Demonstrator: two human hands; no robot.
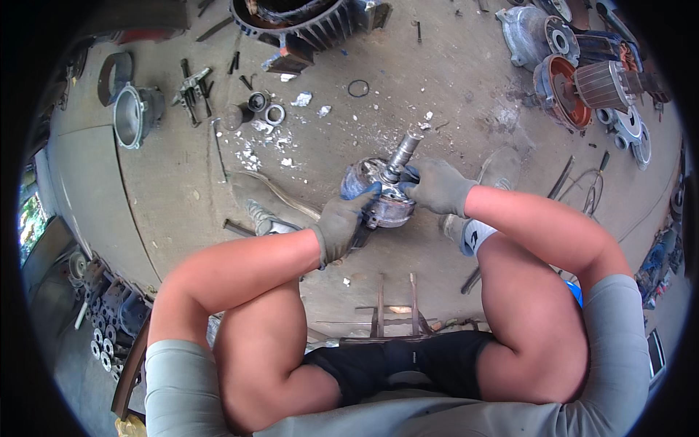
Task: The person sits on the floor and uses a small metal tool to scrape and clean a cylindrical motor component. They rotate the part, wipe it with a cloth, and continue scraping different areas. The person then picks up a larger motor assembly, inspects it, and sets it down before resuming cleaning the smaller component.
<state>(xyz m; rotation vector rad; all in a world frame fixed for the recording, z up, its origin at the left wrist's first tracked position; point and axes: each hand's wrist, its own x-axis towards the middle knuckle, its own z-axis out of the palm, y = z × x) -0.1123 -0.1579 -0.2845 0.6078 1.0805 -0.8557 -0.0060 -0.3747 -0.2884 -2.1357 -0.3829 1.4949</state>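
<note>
Between my feet a round, greasy metal housing (392,213) rests on the floor. A bright stepped shaft (403,153) rises from its middle, leaning a little to the right. My left hand (342,224), in a grey glove with blue fingertips, is closed on the near left rim of the housing, thumb on its top face. My right hand (440,188), gloved alike, has its fingers bent together at the foot of the shaft. Whatever those fingers pinch, if anything, is too small or hidden to name.
A finned motor casing (320,33) stands at the far middle. To the left are a puller (192,89), a metal ring (274,114) and an end cover (132,120). A rotor (603,86) and other motor parts lie far right. White lumps (303,99) litter the concrete.
</note>
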